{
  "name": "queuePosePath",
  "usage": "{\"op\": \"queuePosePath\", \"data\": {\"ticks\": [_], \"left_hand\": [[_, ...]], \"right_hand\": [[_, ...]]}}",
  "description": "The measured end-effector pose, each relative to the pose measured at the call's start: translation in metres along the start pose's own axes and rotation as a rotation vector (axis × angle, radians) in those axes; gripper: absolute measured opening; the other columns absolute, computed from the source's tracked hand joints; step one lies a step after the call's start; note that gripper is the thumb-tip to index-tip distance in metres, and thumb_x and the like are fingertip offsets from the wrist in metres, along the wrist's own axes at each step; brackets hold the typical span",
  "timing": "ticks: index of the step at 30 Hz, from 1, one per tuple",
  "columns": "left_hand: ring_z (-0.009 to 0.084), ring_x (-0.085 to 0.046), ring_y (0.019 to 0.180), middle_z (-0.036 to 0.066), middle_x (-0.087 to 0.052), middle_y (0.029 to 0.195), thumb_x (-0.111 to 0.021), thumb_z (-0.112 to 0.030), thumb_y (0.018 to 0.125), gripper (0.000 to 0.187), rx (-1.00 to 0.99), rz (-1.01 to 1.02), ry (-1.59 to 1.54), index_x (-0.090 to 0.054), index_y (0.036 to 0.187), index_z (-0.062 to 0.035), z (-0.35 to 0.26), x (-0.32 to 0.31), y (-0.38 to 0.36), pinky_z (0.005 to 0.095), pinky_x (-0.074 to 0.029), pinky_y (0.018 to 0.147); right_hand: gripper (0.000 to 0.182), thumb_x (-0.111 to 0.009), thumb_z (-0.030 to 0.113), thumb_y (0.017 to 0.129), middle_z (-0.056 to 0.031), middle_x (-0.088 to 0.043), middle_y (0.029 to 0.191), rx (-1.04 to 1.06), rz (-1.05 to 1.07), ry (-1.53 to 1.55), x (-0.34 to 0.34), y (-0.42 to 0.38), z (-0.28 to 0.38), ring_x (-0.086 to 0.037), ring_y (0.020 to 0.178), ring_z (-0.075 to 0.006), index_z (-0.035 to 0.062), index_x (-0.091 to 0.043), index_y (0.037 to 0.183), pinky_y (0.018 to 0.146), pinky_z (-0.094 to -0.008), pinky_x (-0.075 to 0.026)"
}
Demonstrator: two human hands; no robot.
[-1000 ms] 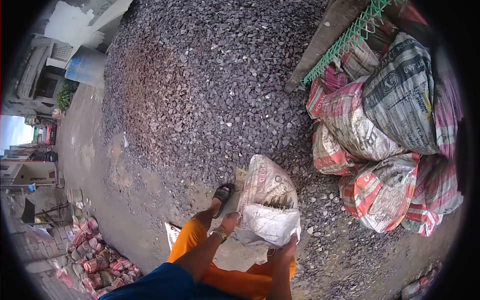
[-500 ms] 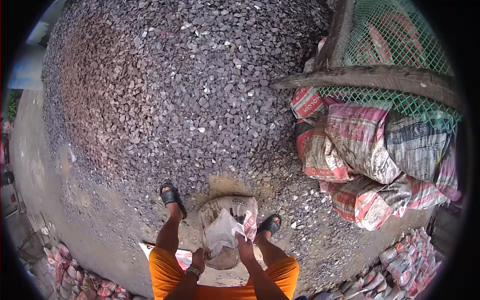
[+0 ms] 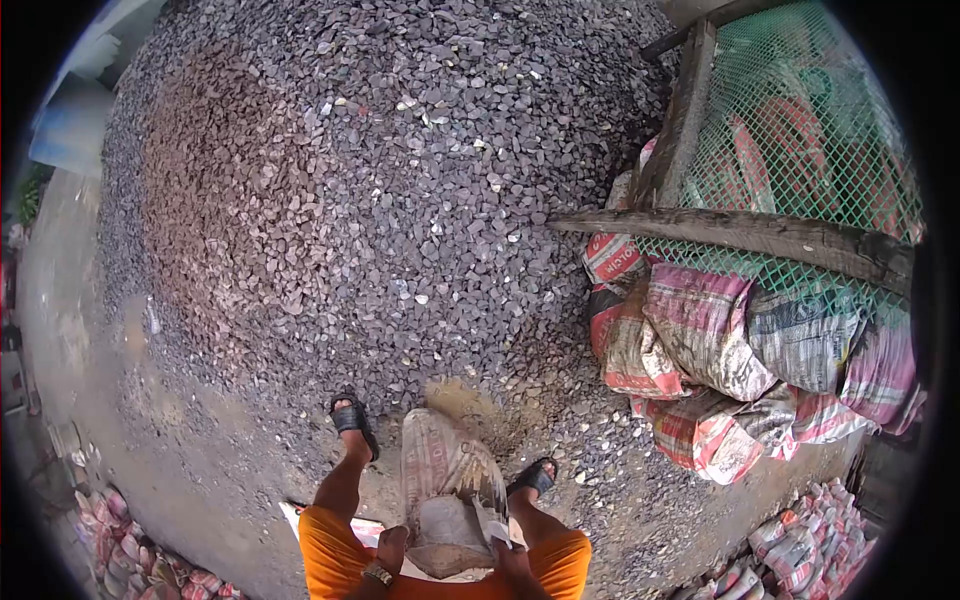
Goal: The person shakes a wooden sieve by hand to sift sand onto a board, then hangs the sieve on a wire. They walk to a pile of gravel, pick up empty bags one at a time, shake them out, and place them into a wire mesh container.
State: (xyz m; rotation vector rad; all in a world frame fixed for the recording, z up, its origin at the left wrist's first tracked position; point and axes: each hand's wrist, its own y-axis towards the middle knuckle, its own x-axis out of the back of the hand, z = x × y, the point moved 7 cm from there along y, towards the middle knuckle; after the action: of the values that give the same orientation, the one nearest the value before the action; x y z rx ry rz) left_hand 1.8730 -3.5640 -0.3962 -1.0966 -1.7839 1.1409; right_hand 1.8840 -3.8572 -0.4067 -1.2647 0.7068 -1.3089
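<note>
A worn, whitish woven sack (image 3: 435,450) with faded red print lies on the ground between my feet, its mouth toward me. My left hand (image 3: 392,547) is closed at the left side of the sack's mouth, a watch on that wrist. At the right side of the mouth, my right hand (image 3: 510,558) is closed on the sack's edge; some fingers are hidden. Whatever lies inside the sack cannot be made out. Beside my left leg, a white and red sack (image 3: 367,530) lies flat, partly covered by the leg.
A large gravel heap (image 3: 440,200) rises ahead of my feet. Filled sacks (image 3: 700,330) are stacked at the right, beneath a wooden beam (image 3: 740,230) and green netting (image 3: 780,130). More sacks lie in piles at the lower left (image 3: 130,550) and lower right (image 3: 810,545).
Both hands have drawn back toward my body with the sack's mouth. The sack now lies stretched out longer, its mouth nearer to me. My view has tilted slightly.
</note>
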Motion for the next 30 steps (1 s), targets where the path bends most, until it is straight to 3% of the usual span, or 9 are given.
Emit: {"op": "queuePosePath", "data": {"ticks": [8,9,16,19,20,21,24,27,30], "left_hand": [[0.0094,-0.038,0.048,-0.001,-0.041,0.055,-0.05,-0.018,0.084,0.026,-0.558,0.022,0.574,-0.047,0.059,-0.0107,-0.116,0.029,-0.003,0.0302,-0.031,0.047],[0.0094,-0.038,0.048,-0.001,-0.041,0.055,-0.05,-0.018,0.084,0.026,-0.565,0.03,0.581,-0.047,0.059,-0.0107,-0.138,0.031,-0.028,0.0302,-0.031,0.047],[0.0315,-0.051,0.059,0.015,-0.054,0.066,-0.058,-0.007,0.073,0.008,-0.963,0.145,0.646,-0.052,0.076,-0.0028,-0.413,0.021,-0.238,0.0365,-0.041,0.055],[0.0108,-0.041,0.053,0.003,-0.045,0.058,-0.037,-0.014,0.091,0.032,-1.051,0.436,-0.024,-0.046,0.063,-0.0023,-0.573,-0.039,-0.293,0.0289,-0.035,0.05],[0.0151,-0.046,0.054,0.008,-0.052,0.063,-0.037,-0.018,0.092,0.03,-0.989,0.52,-0.198,-0.048,0.07,-0.0003,-0.627,-0.074,-0.278,0.0299,-0.036,0.049],[0.0258,-0.055,0.062,0.012,-0.061,0.078,-0.038,-0.023,0.095,0.029,-1.593,0.245,0.133,-0.055,0.086,-0.0012,-0.69,-0.106,-0.272,0.038,-0.041,0.059],[0.0371,-0.036,0.129,0.023,-0.039,0.138,-0.061,-0.044,0.082,0.078,-1.421,-0.093,0.01,-0.027,0.139,-0.0034,-0.781,-0.096,-0.269,0.051,-0.023,0.106],[0.0404,-0.032,0.131,0.029,-0.033,0.139,-0.07,-0.036,0.078,0.089,-1.656,-0.029,0.201,-0.022,0.141,0.0032,-0.703,-0.043,-0.25,0.0439,-0.026,0.109],[0.0399,-0.018,0.139,0.029,-0.02,0.146,-0.068,-0.051,0.078,0.106,-1.002,0.11,0.6,-0.004,0.147,-0.0007,-0.547,-0.006,-0.096,0.0428,-0.023,0.112]], "right_hand": [[0.03,-0.052,0.022,0.094,-0.0204,-0.065,0.105,-0.189,0.004,0.024,0.004,-0.084,0.07,-0.06,0.098,-0.03,0.0041,-0.061,0.117,0.088,-0.0372,-0.045],[0.037,-0.059,0.031,0.09,-0.0204,-0.064,0.11,0.51,-0.013,-0.078,0.006,-0.056,0.037,-0.062,0.096,-0.0222,0.0096,-0.062,0.119,0.088,-0.0305,-0.045],[0.042,-0.062,0.02,0.087,-0.0086,-0.065,0.098,0.205,-0.007,0.094,0.077,-0.281,0.392,-0.059,0.088,-0.0146,-0.0072,-0.054,0.118,0.081,-0.0274,-0.045],[0.053,-0.061,0.031,0.089,-0.0167,-0.053,0.122,0.862,-0.019,0.761,0.094,-0.32,0.582,-0.048,0.115,-0.02,-0.0085,-0.049,0.122,0.095,-0.0329,-0.039],[0.056,-0.055,0.039,0.092,-0.0157,-0.056,0.117,0.945,-0.404,0.407,0.124,-0.308,0.644,-0.054,0.108,-0.0204,-0.0065,-0.049,0.123,0.089,-0.0345,-0.045],[0.057,-0.049,0.039,0.095,-0.0177,-0.058,0.113,0.829,-0.418,0.25,0.154,-0.259,0.699,-0.058,0.1,-0.0246,-0.0067,-0.042,0.128,0.088,-0.0357,-0.044],[0.061,-0.056,0.031,0.091,-0.0195,-0.045,0.127,1.007,-0.45,0.071,0.099,-0.224,0.661,-0.046,0.114,-0.0278,-0.0036,-0.032,0.135,0.097,-0.0374,-0.036],[0.08,-0.066,0.019,0.085,-0.0221,-0.025,0.146,1.228,-0.621,-0.056,0.11,-0.261,0.548,-0.027,0.135,-0.0326,0.0011,-0.016,0.145,0.11,-0.0399,-0.023],[0.087,-0.068,0.021,0.083,-0.0237,-0.032,0.14,0.747,-0.547,-0.086,0.094,-0.182,0.279,-0.037,0.127,-0.0343,0.0086,-0.011,0.148,0.102,-0.0429,-0.035]]}}
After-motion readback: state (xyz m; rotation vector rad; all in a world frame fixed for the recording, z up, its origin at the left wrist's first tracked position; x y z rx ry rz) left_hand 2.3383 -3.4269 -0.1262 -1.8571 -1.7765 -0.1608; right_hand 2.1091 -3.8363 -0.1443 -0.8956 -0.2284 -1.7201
